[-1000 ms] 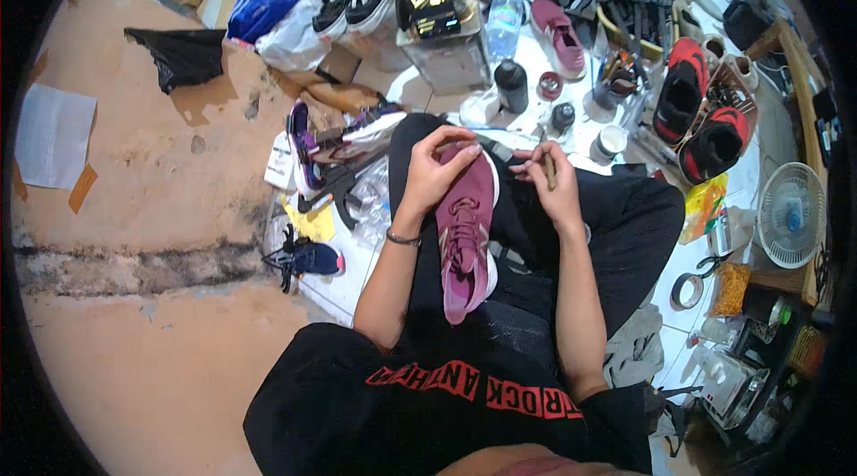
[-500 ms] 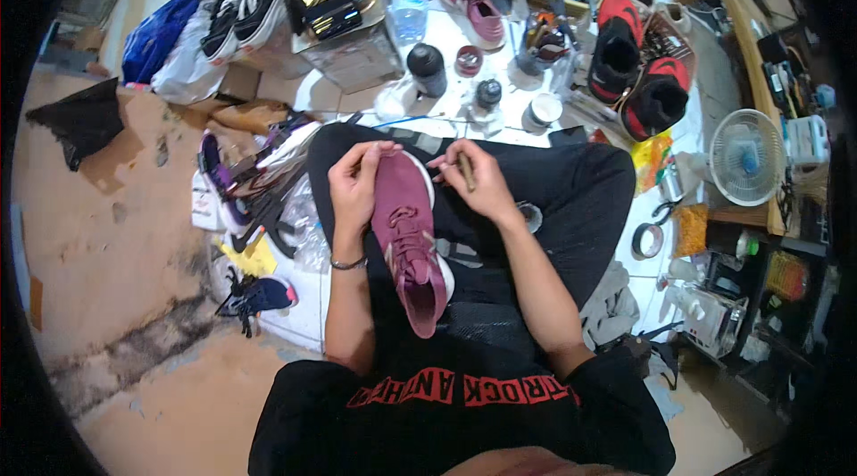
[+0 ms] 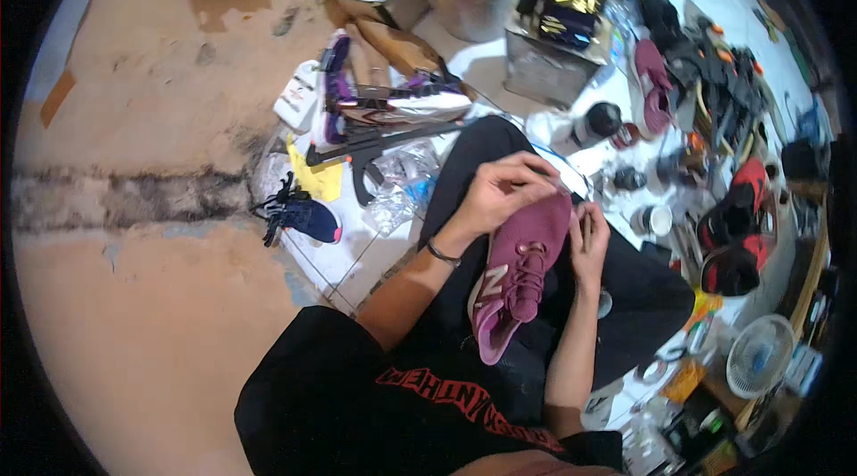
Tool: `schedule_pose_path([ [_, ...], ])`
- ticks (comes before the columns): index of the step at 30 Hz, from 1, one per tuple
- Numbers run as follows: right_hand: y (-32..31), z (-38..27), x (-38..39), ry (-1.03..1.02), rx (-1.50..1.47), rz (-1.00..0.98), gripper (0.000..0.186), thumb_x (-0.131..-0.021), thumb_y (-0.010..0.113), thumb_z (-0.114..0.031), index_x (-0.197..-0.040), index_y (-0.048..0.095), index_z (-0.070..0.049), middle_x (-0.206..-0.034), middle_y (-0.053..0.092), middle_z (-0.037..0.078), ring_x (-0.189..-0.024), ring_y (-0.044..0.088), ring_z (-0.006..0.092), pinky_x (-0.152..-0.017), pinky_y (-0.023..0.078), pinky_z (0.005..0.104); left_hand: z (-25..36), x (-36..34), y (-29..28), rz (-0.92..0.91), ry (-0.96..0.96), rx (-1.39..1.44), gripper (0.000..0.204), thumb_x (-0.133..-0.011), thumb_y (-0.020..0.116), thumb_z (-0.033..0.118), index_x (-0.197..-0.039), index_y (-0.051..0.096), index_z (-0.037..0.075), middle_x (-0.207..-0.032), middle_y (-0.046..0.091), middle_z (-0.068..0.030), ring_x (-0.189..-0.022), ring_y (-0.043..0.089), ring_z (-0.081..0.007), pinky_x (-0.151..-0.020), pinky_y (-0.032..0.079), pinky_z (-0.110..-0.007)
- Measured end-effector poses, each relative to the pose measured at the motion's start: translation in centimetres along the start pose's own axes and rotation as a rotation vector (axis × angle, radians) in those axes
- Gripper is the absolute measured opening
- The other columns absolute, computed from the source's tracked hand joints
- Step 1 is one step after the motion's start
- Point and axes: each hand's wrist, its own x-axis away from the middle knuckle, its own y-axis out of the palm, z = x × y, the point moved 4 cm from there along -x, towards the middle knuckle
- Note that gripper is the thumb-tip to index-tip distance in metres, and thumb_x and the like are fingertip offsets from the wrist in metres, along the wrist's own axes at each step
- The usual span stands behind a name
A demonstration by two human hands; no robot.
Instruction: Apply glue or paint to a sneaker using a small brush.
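Observation:
A maroon sneaker [image 3: 522, 275] with laces lies toe-forward over my black-clad legs [image 3: 638, 306]. My left hand [image 3: 509, 190] is at its toe, thumb and fingers pinched together above it; whatever they pinch is too small to make out. My right hand [image 3: 587, 244] sits beside the toe's right edge, fingers curled around a slim brown tool, which is partly hidden by them.
Purple-white shoes [image 3: 402, 105], a navy sneaker [image 3: 308, 221] and crumpled plastic [image 3: 393, 204] lie left. Bottles [image 3: 596, 123], a box [image 3: 544, 74] and another maroon shoe [image 3: 650, 83] stand ahead. Red-black shoes [image 3: 728, 262] and a fan [image 3: 759, 355] are right; a stained wall [image 3: 134, 279] is left.
The view has swung leftward. The sneaker tilts more, its side now showing, and my left hand has shifted over its toe, raised above it. My right hand stays by the toe.

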Motion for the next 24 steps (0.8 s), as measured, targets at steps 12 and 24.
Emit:
schedule_pose_path([
  [12, 2.2, -3.5, 2.7, -0.034, -0.360, -0.181, 0.041, -0.100, 0.064, -0.031, -0.123, 0.061, 0.003, -0.103, 0.066, 0.004, -0.094, 0.059, 0.0122, -0.085, 0.049, 0.0285, -2.3, 1.1, -2.0, 0.093, 0.069, 0.260, 0.022, -0.092, 0.073, 0.015, -0.081, 0.058, 0.002, -0.108, 0.062, -0.0204, -0.098, 0.061, -0.0234, -0.094, 0.052, -0.044],
  [24, 2.0, -9.6, 4.9, -0.079, -0.159, -0.105, 0.038, -0.089, 0.076, -0.014, -0.121, 0.066, 0.003, -0.104, 0.074, 0.013, -0.090, 0.069, 0.0136, -0.078, 0.055, 0.0272, 2.6, 2.5, 1.2, -0.074, -0.103, -0.224, 0.045, -0.072, 0.087, 0.005, -0.111, 0.064, 0.002, -0.101, 0.070, -0.0055, -0.095, 0.067, -0.0139, -0.087, 0.053, -0.029],
])
